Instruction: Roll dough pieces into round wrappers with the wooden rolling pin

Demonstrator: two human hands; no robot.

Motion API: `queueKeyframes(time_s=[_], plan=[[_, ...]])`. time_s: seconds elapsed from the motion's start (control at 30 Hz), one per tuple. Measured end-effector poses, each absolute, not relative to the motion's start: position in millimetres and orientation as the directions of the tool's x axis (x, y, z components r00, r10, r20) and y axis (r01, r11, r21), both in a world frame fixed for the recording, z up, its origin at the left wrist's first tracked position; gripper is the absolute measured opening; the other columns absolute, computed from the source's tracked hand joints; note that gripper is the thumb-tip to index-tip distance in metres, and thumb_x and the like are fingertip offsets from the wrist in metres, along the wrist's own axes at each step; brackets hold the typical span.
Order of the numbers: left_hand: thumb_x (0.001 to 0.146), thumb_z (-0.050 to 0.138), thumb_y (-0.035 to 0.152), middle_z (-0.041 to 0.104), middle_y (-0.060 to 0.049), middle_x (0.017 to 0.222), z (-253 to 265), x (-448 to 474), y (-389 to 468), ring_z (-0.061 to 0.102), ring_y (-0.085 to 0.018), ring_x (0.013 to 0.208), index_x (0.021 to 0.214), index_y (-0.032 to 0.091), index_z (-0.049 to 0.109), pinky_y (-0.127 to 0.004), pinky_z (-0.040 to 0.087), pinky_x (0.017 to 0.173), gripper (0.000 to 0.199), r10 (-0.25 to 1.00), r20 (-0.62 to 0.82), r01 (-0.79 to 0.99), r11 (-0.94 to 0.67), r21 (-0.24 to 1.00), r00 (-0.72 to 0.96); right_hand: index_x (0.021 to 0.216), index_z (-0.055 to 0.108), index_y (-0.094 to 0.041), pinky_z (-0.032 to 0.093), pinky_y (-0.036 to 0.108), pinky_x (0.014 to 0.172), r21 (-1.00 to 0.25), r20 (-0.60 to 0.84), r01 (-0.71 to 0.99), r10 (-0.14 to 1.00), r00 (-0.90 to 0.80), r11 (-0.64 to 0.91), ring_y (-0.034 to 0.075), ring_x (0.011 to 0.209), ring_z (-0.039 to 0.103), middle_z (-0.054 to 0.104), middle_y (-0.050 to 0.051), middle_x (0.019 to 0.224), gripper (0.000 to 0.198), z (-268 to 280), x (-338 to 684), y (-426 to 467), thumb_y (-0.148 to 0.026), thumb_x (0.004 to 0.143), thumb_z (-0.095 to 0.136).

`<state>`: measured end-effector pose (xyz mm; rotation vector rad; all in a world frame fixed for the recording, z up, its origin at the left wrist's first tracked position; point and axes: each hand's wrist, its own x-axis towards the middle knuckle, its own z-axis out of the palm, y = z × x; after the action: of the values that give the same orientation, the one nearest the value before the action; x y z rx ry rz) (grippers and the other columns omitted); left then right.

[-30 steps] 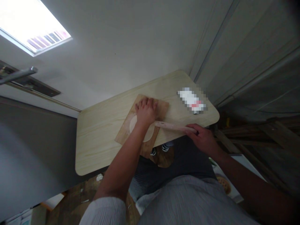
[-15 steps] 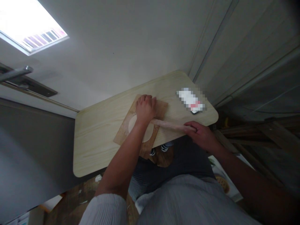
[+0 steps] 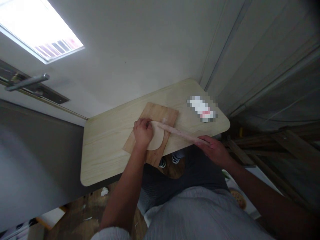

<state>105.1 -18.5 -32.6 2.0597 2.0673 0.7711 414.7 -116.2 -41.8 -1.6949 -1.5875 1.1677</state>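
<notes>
A round, flat sheet of dough (image 3: 157,138) lies on a wooden board (image 3: 162,115). At its left edge is my left hand (image 3: 143,132), with the fingers curled closed on the dough's rim; the fingertips are partly hidden. My right hand (image 3: 212,150) is wrapped around the near right end of a slim wooden rolling pin (image 3: 180,133). The pin's far end rests over the upper right part of the dough, and its shaft slants down past the board to my hand.
The board sits on a light wood-look table (image 3: 105,143) against a white door with a metal handle (image 3: 27,82). A blurred-out phone-like object (image 3: 202,108) lies at the table's right. A wooden frame (image 3: 265,146) stands to the right, and a round woven-looking item (image 3: 238,199) is below it.
My left hand has come down from the board's upper part to the dough's left edge, uncovering more dough. The rolling pin has shifted slightly, still in my right hand.
</notes>
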Motion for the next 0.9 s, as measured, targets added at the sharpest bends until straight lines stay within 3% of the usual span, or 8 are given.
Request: queueKeyframes(time_s=[0.2, 0.37, 0.53, 0.7, 0.9], plan=[[0.086, 0.046, 0.022, 0.075, -0.005, 0.105, -33.8, 100.6, -14.4, 0.062, -0.024, 0.108, 0.097, 0.024, 0.076, -0.040, 0.048, 0.102, 0.032, 0.975, 0.221, 0.815, -0.113, 0.568, -0.019, 0.107, 0.070, -0.019, 0.047, 0.028, 0.054, -0.858, -0.201, 0.500, 0.972, -0.119, -0.116, 0.018, 0.061, 0.063, 0.071, 0.002, 0.074, 0.045, -41.1, 407.0, -125.8, -0.059, 0.089, 0.056], [0.092, 0.044, 0.027, 0.075, -0.005, 0.105, -25.6, 100.1, -17.0, 0.064, -0.022, 0.107, 0.102, 0.022, 0.075, -0.037, 0.050, 0.099, 0.033, 0.978, 0.204, 0.777, -0.103, 0.621, -0.033, 0.106, 0.071, -0.019, 0.053, 0.031, 0.070, -0.869, -0.173, 0.488, 0.974, -0.147, -0.081, 0.022, 0.080, 0.069, 0.075, 0.006, 0.093, 0.043, -46.4, 401.0, -129.2, -0.056, 0.089, 0.057], [0.102, 0.038, 0.039, 0.069, -0.007, 0.122, -16.6, 118.4, -24.9, 0.058, -0.023, 0.118, 0.115, 0.023, 0.068, -0.039, 0.041, 0.106, 0.037, 0.967, 0.238, 0.873, -0.192, 0.449, 0.090, 0.110, 0.070, -0.019, 0.054, 0.031, 0.071, -0.858, -0.207, 0.502, 0.967, -0.146, -0.108, 0.023, 0.083, 0.070, 0.076, 0.006, 0.095, 0.044, -48.3, 400.4, -128.0, -0.056, 0.090, 0.057], [0.103, 0.035, 0.041, 0.056, -0.006, 0.141, -16.7, 137.2, -28.0, 0.046, -0.025, 0.132, 0.130, 0.028, 0.060, -0.047, 0.029, 0.115, 0.039, 0.961, 0.175, 0.927, -0.255, 0.276, 0.212, 0.108, 0.070, -0.019, 0.053, 0.032, 0.069, -0.848, -0.209, 0.521, 0.966, -0.152, -0.101, 0.023, 0.081, 0.070, 0.077, 0.006, 0.091, 0.043, -45.9, 402.0, -126.8, -0.056, 0.090, 0.057], [0.102, 0.033, 0.043, 0.052, -0.006, 0.146, -15.4, 144.2, -13.6, 0.041, -0.029, 0.137, 0.134, 0.032, 0.056, -0.056, 0.025, 0.116, 0.041, 0.978, 0.112, 0.950, -0.199, 0.240, 0.177, 0.104, 0.071, -0.022, 0.052, 0.031, 0.066, -0.822, -0.187, 0.564, 0.973, -0.136, -0.079, 0.023, 0.077, 0.070, 0.075, 0.004, 0.087, 0.041, -51.6, 408.6, -119.4, -0.057, 0.091, 0.054]])
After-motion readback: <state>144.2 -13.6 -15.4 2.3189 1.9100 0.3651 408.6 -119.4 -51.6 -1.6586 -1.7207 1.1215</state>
